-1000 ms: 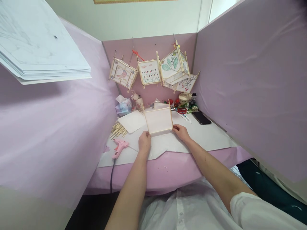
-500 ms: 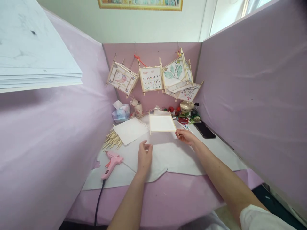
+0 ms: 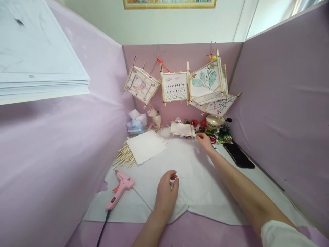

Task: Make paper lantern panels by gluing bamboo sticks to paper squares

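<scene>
Reaching to the back of the desk, the right hand [image 3: 205, 140] has its fingertips at the right corner of a small paper-covered stick frame [image 3: 182, 129]. Touching or pinching, cannot tell from here. The frame lies nearly flat against the back partition, just left of red scissors [image 3: 212, 138] and a round lidded pot [image 3: 215, 120]. Left hand [image 3: 167, 192] is loosely curled, empty, hovering low over the white paper sheet [image 3: 195, 178] near the front edge. Pink glue gun [image 3: 120, 188] lies left of that hand, cord trailing off the desk. Loose paper square [image 3: 146, 145] overlaps a pile of bamboo sticks [image 3: 122, 158]. Black phone [image 3: 239, 155] lies right. Decorated lantern panels [image 3: 175, 86] hang above.
</scene>
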Tool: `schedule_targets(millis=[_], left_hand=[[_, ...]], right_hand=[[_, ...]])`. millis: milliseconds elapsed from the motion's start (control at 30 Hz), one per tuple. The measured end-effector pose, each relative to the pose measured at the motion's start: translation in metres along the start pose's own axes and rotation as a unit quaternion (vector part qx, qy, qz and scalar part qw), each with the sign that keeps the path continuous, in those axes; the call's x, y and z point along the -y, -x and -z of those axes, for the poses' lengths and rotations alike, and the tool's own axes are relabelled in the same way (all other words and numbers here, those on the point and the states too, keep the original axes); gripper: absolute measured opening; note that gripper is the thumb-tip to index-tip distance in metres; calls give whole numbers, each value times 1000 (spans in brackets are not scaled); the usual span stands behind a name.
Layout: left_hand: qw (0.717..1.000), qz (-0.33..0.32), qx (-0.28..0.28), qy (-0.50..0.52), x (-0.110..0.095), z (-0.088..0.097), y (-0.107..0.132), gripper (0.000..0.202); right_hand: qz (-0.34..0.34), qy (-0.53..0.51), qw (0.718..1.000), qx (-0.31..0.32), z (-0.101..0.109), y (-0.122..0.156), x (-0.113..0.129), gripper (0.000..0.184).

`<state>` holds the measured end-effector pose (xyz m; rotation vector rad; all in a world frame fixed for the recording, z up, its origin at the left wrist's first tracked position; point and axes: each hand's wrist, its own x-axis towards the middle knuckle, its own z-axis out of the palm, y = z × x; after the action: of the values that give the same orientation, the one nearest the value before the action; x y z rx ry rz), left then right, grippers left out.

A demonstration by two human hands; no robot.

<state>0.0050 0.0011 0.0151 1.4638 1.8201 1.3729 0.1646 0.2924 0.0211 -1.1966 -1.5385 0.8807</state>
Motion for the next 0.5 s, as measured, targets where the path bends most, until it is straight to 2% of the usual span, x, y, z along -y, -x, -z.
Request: schedule_targets(millis=[67, 133, 300, 400, 500], left_hand=[[998, -44, 22, -28, -2, -4, 6, 17], [995, -80, 44, -47, -3, -7, 11, 17], [990, -106, 70, -66, -2, -13, 18, 19], [988, -102, 84, -75, -2, -15, 19, 19], [989, -93, 85, -74, -1, -15, 20, 18]], right_hand=[[40, 14, 999, 25, -14, 19, 1, 16], [76, 21, 994, 79, -34, 35, 7, 16], [115, 49, 973, 195, -95, 51, 26, 18], [113, 84, 967, 210, -130, 47, 30, 17], [94, 133, 967, 197, -157, 43, 29, 16]])
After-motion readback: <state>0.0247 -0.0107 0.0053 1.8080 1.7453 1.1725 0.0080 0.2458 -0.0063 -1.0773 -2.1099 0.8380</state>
